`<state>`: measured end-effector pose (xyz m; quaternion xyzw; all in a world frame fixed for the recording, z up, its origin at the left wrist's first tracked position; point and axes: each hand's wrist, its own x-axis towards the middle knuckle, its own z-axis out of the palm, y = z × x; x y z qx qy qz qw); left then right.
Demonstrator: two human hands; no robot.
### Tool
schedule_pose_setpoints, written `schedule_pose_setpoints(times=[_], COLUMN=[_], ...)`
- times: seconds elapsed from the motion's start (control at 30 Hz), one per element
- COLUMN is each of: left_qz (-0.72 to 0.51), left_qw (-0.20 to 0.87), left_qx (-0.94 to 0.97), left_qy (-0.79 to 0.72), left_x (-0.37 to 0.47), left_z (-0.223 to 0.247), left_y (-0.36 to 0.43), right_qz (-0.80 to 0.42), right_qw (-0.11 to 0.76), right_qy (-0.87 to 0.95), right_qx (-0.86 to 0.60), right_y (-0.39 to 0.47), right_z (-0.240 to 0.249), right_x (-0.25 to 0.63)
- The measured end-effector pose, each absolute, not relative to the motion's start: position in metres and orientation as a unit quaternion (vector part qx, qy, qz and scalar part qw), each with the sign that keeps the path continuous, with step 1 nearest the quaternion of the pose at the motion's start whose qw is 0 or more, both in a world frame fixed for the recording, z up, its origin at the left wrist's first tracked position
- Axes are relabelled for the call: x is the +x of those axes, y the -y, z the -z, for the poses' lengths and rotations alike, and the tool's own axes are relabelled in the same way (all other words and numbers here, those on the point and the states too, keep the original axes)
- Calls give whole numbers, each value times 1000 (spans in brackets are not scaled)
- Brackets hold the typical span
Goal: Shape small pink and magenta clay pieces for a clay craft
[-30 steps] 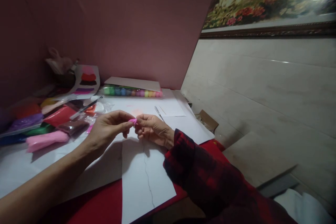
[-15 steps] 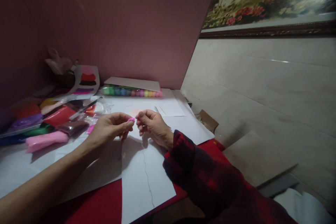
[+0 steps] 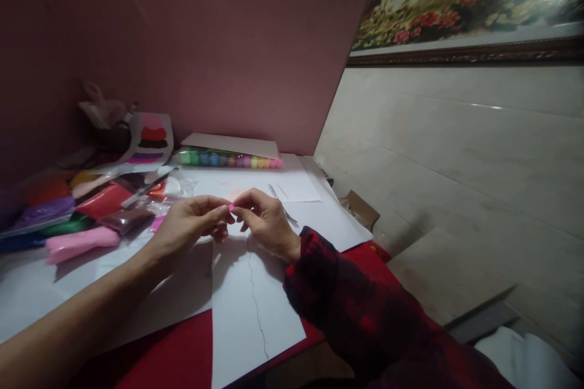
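Observation:
A small bit of pink clay is pinched between the fingertips of both hands, above the middle of the white-covered table. My left hand grips it from the left with thumb and index finger. From the right, the thumb and index finger of my right hand close on the same bit. Below them lies a white paper sheet with a wavy dark line drawn down it. A further pink piece rests left of my left hand, partly hidden by clear wrapping.
Colourful clay packets are heaped at the left. Behind the hands lies a clear pack of coloured balls under a white sheet. Silver scissors or tweezers and a thin stick are right of centre. A cardboard box stands farther right.
My right hand's fingertips have closed onto the pink clay, where there was a small gap before. Its hand has turned slightly, and more of the silver tool shows.

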<state>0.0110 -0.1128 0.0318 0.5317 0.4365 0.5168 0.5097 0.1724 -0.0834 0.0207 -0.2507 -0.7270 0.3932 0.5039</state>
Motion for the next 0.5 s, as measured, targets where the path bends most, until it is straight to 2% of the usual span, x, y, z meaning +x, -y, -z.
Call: schedule_pose_setpoints(times=[0.17, 0.5], left_qz=[-520, -495], left_qw=[523, 553], left_qx=[521, 511], left_qy=[-429, -434], left_x=[10, 11], left_z=[-32, -32], left_y=[114, 113], right_qz=[-256, -186], right_qw=[509, 511], right_qy=[786, 807], right_qx=[-238, -231], right_y=[82, 84], right_z=[-19, -21], right_x=[174, 176])
